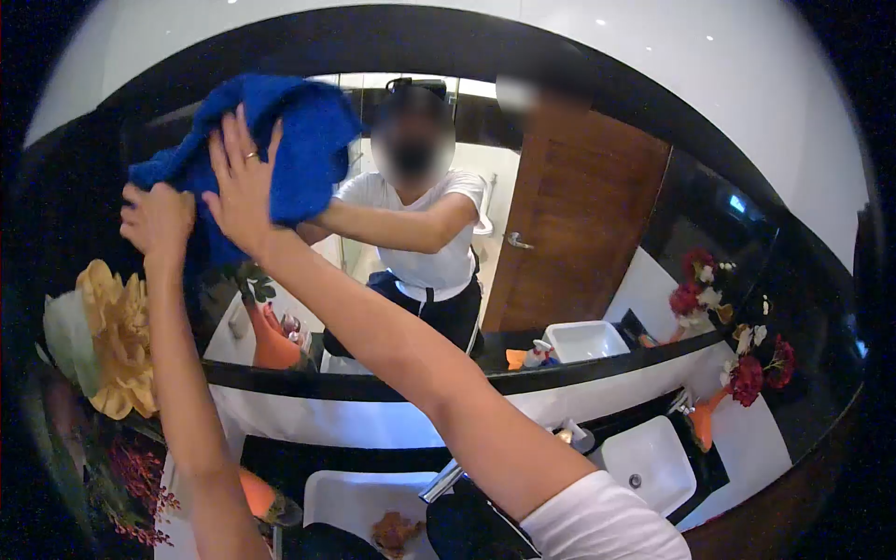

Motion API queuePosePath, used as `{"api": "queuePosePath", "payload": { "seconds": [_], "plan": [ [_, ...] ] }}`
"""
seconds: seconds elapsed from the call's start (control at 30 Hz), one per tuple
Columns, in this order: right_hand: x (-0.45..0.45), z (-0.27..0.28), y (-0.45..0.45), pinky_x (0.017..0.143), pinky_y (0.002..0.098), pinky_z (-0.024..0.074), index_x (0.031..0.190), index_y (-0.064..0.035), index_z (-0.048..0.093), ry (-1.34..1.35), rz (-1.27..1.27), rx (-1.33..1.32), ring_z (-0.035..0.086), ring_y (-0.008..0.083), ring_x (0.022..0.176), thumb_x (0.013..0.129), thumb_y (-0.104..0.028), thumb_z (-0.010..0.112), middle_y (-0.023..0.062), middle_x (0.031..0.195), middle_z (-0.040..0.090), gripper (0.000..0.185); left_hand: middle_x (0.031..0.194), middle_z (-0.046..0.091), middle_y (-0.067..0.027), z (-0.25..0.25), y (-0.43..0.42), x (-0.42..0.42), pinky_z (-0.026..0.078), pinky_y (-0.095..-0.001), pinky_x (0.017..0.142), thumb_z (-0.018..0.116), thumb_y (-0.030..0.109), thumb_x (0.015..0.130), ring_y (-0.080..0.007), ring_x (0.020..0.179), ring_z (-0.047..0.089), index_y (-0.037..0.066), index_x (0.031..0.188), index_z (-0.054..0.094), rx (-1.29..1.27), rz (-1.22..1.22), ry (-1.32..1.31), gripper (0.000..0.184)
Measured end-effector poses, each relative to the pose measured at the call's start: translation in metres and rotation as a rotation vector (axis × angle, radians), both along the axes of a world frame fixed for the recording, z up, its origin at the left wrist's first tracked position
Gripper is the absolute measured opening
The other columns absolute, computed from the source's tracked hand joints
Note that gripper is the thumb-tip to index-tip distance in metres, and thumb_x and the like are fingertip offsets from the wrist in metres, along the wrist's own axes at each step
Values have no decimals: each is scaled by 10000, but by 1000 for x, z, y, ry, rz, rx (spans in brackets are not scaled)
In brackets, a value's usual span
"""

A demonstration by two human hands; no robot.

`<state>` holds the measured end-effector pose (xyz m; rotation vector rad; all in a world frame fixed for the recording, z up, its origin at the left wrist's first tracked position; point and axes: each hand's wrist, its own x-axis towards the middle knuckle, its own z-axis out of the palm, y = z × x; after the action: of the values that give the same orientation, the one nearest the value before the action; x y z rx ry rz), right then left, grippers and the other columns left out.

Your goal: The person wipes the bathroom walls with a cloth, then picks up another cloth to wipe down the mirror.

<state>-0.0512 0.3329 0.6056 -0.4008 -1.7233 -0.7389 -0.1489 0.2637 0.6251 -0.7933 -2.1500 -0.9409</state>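
A blue towel (313, 140) lies bunched against the upper left of a wide mirror (523, 308). My right hand (245, 182) presses flat on the towel, fingers spread, with a ring on one finger. Lower and to the left, my left hand (157, 219) is closed at the towel's left edge, its fingers curled around the fabric. Both arms reach up across the view, and the towel hides part of the glass. The mirror shows the reflection of a person in a white T-shirt with an arm raised.
Below are a white sink (322, 495) with a chrome faucet (441, 481) and brown material in it, and a second sink (653, 462). Large artificial flowers (121, 345) stand close by my left arm. An orange vase (702, 422) with red flowers (747, 378) stands at right.
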Motion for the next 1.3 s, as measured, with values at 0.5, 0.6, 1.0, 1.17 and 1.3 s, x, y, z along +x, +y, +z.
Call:
{"api": "queuePosePath", "payload": {
  "seconds": [0.5,0.6,1.0,1.17,1.3],
  "plan": [
    [289,83,5,965,694,136,1126,38,522,574,-855,200,135,421,1338,869,-336,402,239,1377,315,470,875,638,-180,52,66,247,501,-414,733,510,509,799,-295,814,630,55,981,641,914,-952,613,506],
    [222,76,1,959,699,148,1121,37,524,521,-866,153,152,424,1332,864,-339,410,235,1375,321,469,854,648,-170,49,48,184,500,-437,714,520,515,788,-315,771,635,62,904,663,452,-1001,342,489],
    [-71,79,13,1011,646,95,1090,-106,593,-75,-199,445,327,328,1266,770,-333,557,116,1272,471,394,1250,442,-279,-19,73,-74,256,-518,996,410,502,847,-398,1180,401,-57,1167,471,607,-211,107,647],
    [-145,91,37,1018,660,76,1067,-104,606,-147,69,573,323,316,1267,710,-275,585,121,1245,482,396,1307,367,-278,-43,65,-71,223,-523,1013,356,413,899,-434,1222,318,-49,1177,433,597,-308,-162,544],
    [-174,43,54,1067,570,79,1214,-142,521,-371,32,414,257,317,1305,793,-322,539,89,1318,436,458,1356,265,-315,-79,49,-41,185,-540,1034,323,474,911,-460,1237,284,-51,1223,356,641,-379,-505,612]
  ]
}}
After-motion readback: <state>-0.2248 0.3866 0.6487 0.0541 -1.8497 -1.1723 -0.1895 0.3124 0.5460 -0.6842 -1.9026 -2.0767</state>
